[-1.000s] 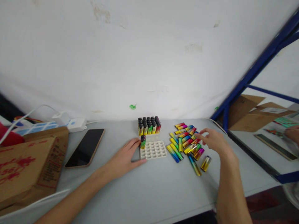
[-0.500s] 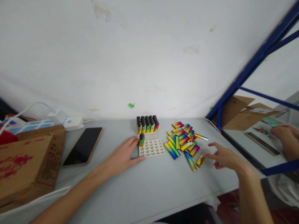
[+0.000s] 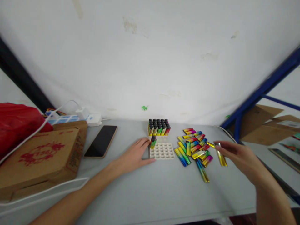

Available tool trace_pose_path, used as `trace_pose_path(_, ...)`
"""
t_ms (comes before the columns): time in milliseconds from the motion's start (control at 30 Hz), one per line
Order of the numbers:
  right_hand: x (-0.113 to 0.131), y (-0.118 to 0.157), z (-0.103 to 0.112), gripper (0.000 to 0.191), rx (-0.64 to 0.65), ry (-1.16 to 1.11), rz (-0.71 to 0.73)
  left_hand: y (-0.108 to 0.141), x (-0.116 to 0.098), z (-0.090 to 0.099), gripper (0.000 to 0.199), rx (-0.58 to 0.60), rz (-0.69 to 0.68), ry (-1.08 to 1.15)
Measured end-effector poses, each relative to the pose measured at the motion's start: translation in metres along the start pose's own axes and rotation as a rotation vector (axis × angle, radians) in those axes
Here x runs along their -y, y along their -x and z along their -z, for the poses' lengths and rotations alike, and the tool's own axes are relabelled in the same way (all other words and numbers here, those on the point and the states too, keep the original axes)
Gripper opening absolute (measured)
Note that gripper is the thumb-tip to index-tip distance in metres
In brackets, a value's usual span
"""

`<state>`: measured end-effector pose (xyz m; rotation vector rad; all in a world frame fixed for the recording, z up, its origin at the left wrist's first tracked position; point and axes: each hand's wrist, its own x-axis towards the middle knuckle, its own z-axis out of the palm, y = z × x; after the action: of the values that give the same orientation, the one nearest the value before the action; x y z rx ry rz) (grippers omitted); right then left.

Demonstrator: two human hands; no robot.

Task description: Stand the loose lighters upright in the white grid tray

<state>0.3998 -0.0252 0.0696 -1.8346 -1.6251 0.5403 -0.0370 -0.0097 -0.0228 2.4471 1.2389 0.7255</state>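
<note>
My left hand (image 3: 138, 154) rests at the left side of a white tray (image 3: 165, 152) with rows of small pockets, thumb and fingers apart. In the tray's back left corner stand lighters (image 3: 153, 142) with black tops, beside my fingertips. Behind it, a full block of upright lighters (image 3: 159, 128) stands near the wall. Several shiny rainbow-coloured sleeves (image 3: 192, 145) lie heaped right of the tray. My right hand (image 3: 231, 149) pinches a gold sleeve (image 3: 221, 157) by its upper end, right of the heap.
A phone (image 3: 101, 141) lies on the grey table (image 3: 140, 193) at the left. Further left are a cardboard box (image 3: 42, 156), a red bag (image 3: 21, 128) and a white power strip (image 3: 94, 119). A blue metal frame (image 3: 255, 97) and an open carton (image 3: 260, 125) stand at the right.
My right hand has closed on a gold sleeve and tilted it up. The whole view has shifted left, so things appear further right. My left hand keeps its place beside the tray.
</note>
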Motion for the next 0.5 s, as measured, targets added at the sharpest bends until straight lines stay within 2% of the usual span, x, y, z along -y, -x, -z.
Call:
trace_pose_path(67, 0.033, -0.004, -0.012, 0.058, 0.022, -0.298, 0.090, 0.000, -0.001, 0.001, 0.070, 0.001, 0.003, -0.006)
trace_pose_path(133, 0.066, -0.009, -0.033, 0.055, 0.101, -0.537, 0.119, 0.000, -0.003, 0.002, 0.069, 0.007, 0.006, -0.010)
trace_pose_path(233, 0.108, -0.020, -0.071, 0.048, 0.412, -0.767, 0.226, 0.000, -0.006, 0.005, 0.069, 0.028, 0.012, -0.009)
trace_pose_path(333, 0.131, -0.030, -0.111, 0.042, 0.645, -0.841, 0.297, 0.001, -0.008, 0.007, 0.069, 0.025, 0.008, 0.003)
trace_pose_path(400, 0.135, -0.034, -0.135, 0.043, 0.626, -0.849, 0.313, 0.001, -0.008, 0.007, 0.070, 0.021, 0.007, 0.016)
trace_pose_path(500, 0.128, -0.033, -0.165, 0.046, 0.352, -0.840, 0.314, 0.001, -0.008, 0.006, 0.071, 0.036, 0.016, 0.027)
